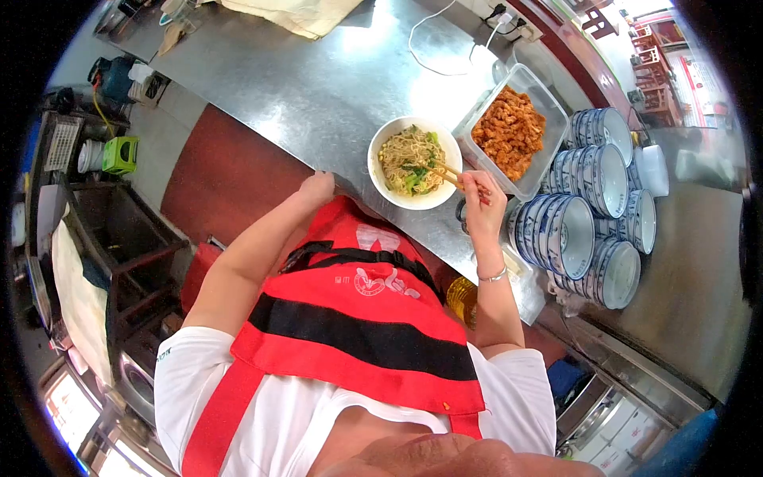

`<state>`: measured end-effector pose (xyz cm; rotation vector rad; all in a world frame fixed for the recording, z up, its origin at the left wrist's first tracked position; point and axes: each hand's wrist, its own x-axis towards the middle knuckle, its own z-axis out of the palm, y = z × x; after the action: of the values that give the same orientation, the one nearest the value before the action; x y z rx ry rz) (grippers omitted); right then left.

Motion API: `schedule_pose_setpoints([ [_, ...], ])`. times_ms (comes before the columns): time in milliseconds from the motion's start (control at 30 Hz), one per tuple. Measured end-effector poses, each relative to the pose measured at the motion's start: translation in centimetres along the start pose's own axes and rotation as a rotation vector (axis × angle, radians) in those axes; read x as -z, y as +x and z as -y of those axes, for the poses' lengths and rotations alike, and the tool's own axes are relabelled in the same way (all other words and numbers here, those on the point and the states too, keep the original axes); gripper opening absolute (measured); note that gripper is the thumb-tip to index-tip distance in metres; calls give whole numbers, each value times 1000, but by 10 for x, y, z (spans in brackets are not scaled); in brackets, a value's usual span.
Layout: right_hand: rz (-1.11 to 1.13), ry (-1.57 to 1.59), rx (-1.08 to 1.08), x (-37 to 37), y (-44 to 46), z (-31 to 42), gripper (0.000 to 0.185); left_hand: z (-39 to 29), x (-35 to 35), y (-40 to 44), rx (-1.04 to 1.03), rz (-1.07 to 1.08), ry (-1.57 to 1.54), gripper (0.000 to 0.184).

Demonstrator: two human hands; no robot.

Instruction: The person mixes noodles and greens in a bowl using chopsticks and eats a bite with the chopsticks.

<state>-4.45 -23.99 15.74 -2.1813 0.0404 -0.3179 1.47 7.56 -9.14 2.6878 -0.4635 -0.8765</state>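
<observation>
A white bowl [377,184] of noodles [404,149] mixed with green vegetables stands near the front edge of the steel counter. My right hand [483,195] grips a pair of chopsticks [447,175], whose tips reach into the noodles from the right side of the bowl. To the left of the bowl, my left hand [319,188] is by the counter's edge with its fingers curled closed. What it holds, if anything, is hidden. Just right of the bowl is a clear plastic container [554,127] holding reddish-brown fried pieces [509,133].
Stacks of blue-and-white bowls [556,234] stand on the right. A white cable [413,46] lies across the steel counter [318,95] at the back. Cloth or paper [298,14] rests at the far edge. A dark rack [119,222] stands on the left.
</observation>
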Motion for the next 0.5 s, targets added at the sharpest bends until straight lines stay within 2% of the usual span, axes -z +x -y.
schedule_pose_setpoints([
  [33,-14,61,-16,-2,1,1,10,-10,10,-7,4,-1,0,32],
  [100,-30,125,-33,-10,1,3,11,-29,27,-19,148,-36,4,33],
  [200,-8,132,-21,-36,4,-2,14,-37,33,-19,186,-8,25,33],
  [333,-36,316,-153,-60,7,-21,20,-42,36,-17,246,37,16,34],
  [433,6,318,-189,-63,8,-25,24,-37,31,-13,140,81,86,32],
  [500,13,364,-219,-63,8,-23,25,-43,34,-15,245,52,27,31],
])
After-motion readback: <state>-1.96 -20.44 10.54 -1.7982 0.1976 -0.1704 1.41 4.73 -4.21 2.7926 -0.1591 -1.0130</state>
